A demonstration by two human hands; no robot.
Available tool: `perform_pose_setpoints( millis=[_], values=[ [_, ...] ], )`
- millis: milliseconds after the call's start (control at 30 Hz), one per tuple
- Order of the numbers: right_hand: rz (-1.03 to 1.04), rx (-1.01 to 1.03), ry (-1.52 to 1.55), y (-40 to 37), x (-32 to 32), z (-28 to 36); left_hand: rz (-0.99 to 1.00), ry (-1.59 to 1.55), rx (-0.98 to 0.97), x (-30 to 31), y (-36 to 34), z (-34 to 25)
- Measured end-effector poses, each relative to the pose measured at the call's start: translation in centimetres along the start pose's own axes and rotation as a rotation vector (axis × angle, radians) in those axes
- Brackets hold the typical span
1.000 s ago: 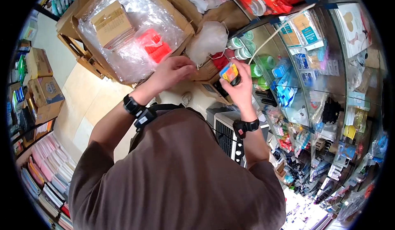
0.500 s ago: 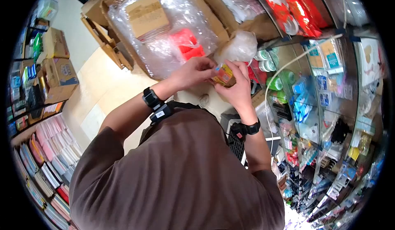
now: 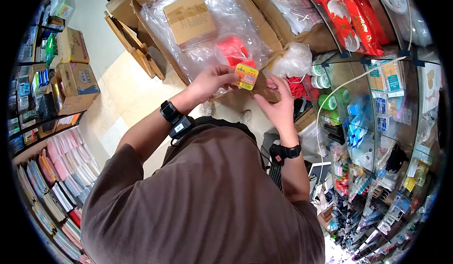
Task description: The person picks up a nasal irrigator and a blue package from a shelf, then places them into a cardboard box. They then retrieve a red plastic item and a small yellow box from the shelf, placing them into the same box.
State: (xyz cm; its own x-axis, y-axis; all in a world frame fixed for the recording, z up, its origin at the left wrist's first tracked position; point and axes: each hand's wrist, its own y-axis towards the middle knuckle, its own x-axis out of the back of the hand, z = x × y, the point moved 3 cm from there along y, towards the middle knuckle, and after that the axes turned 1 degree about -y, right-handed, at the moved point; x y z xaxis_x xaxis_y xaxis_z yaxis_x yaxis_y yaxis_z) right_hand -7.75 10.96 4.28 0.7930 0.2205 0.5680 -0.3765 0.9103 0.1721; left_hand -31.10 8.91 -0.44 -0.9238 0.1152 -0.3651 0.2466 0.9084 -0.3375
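Observation:
My left hand [image 3: 213, 82] pinches a small yellow-and-red printed packet [image 3: 246, 76] by its left edge, with the thumb and fingers closed on it. The packet's printed face points up toward me; its lettering is too small to read. Just to the right, my right hand [image 3: 280, 104] has thumb and fingers spread, with nothing between them, and does not touch the packet. Beyond both hands stands a large open carton [image 3: 181, 76] lined with clear plastic. Inside lie a brown cardboard box [image 3: 191, 17] and a red plastic-wrapped item [image 3: 233, 49].
Glass shelves [image 3: 373, 158] crowded with packaged goods run along my right, with a white cable [image 3: 361, 74] across them. A clear plastic bag [image 3: 292, 60] lies beside the carton. Cardboard boxes [image 3: 75, 87] and stacked paper goods [image 3: 68, 162] fill the left shelving.
My right hand has let go of the packet and opened beside it. My left hand keeps the packet, now turned face up. The view has shifted, so the surroundings appear further right.

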Motion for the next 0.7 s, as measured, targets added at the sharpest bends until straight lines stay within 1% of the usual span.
perform_pose_setpoints(
  millis=[67, 200, 233, 333, 400, 533, 633, 700],
  values=[
    [-0.016, -0.017, -0.008, -0.9, 0.0, -1.2, -0.035, 0.005, -0.001, 1.1, -0.3, -0.2],
    [-0.071, -0.166, 0.047, -3.3, 0.2, -4.3, -0.042, 0.038, -0.028, 3.1, -0.3, 0.1],
    [-0.111, -0.193, 0.121, -3.8, 0.3, -4.6, -0.052, 0.04, -0.037, 3.5, -0.1, 0.3],
    [-0.211, -0.372, 0.257, -5.5, 1.0, -7.1, -0.115, 0.062, -0.055, 4.9, -0.1, 0.1],
    [-0.285, -0.402, 0.261, -6.2, 1.9, -8.3, -0.185, 0.093, -0.051, 5.9, -0.2, -0.3],
    [-0.382, -0.389, 0.201, -6.7, 4.1, -9.4, -0.322, 0.054, -0.095, 9.5, 0.7, -0.5],
    [-0.431, -0.422, 0.206, -7.3, 5.0, -9.5, -0.43, -0.005, -0.095, 11.8, 1.0, -1.6],
    [-0.438, -0.447, 0.206, -7.9, 5.3, -9.6, -0.468, -0.013, -0.131, 13.8, 1.9, -1.9]
  ],
)
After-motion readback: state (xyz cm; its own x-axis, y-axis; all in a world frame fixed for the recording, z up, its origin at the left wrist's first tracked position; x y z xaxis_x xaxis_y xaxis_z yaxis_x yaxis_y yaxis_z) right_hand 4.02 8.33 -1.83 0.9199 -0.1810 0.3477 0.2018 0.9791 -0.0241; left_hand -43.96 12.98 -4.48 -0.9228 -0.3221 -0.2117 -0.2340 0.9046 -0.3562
